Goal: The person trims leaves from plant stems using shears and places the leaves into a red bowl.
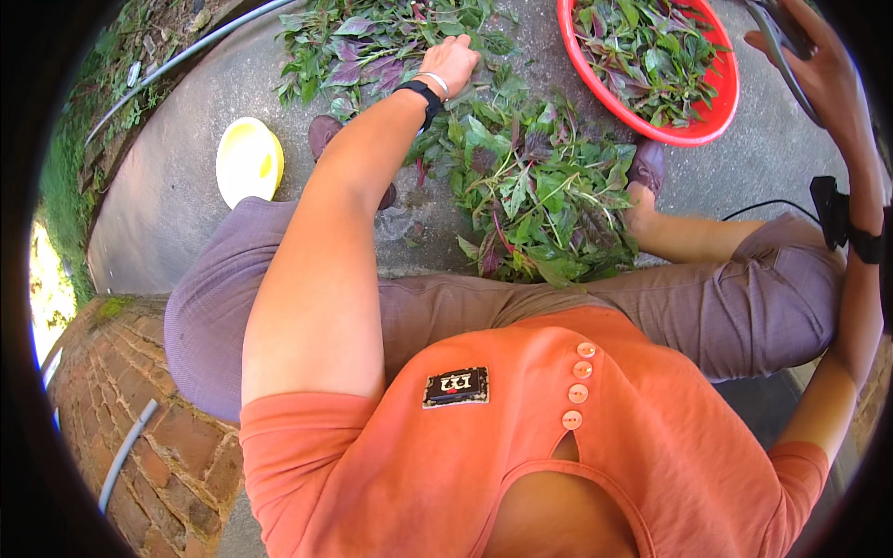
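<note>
My left hand [450, 65] reaches into a pile of green and purple leafy greens [363, 51] on the ground. Its fingers are closed among the leaves, with the fingertips partly hidden. A second heap of leafy greens [549, 200] lies between my feet, close to my lap. High on the right is my raised right hand [823, 79], its thumb and fingers around a grey curved band [789, 60] that runs out of the picture at the top.
A red basin [735, 88] holding more leafy greens stands at the far right. To the left is a small yellow bowl [249, 163]. A pale hose [200, 46] runs along the concrete's edge, and brickwork [177, 446] lies at lower left. My shoes flank the near heap.
</note>
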A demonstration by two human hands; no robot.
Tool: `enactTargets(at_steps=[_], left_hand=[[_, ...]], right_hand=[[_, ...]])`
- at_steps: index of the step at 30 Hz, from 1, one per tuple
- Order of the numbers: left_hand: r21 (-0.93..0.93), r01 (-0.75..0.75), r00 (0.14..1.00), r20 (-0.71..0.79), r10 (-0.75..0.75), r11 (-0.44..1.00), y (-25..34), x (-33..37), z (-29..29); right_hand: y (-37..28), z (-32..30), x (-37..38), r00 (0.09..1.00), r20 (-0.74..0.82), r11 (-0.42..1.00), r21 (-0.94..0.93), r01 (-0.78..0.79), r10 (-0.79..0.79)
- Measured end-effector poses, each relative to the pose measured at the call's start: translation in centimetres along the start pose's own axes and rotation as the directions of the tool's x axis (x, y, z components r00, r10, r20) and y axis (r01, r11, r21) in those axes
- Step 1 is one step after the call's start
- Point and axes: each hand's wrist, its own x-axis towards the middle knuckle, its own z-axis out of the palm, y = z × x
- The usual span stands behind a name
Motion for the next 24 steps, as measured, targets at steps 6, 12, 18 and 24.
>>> enactTargets(at_steps=[6, 12, 18, 24], left_hand=[[-0.704, 0.000, 0.993, -0.082, -0.082, 0.710, -3.7, 0.4, -2.5], [-0.943, -0.019, 1.000, -0.014, -0.015, -0.334, -1.0, -1.9, -10.8], [-0.867, -0.061, 0.974, -0.161, 0.162, -0.495, 2.1, -1.4, -15.6], [-0.861, -0.037, 0.984, -0.120, 0.132, -0.507, 4.0, -1.4, -18.0]], right_hand=[[1.1, -1.5, 0.0, 0.999, 0.051, 1.000, 0.012, -0.003, 0.002], [1.3, -1.1, 0.3, 0.989, -0.020, 0.986, 0.073, 0.150, -0.149], [-1.2, -1.2, 0.1, 0.967, -0.045, 0.965, -0.088, 0.247, -0.251], [-2.3, -1.0, -1.3, 0.963, 0.081, 0.945, -0.190, 0.268, -0.257]])
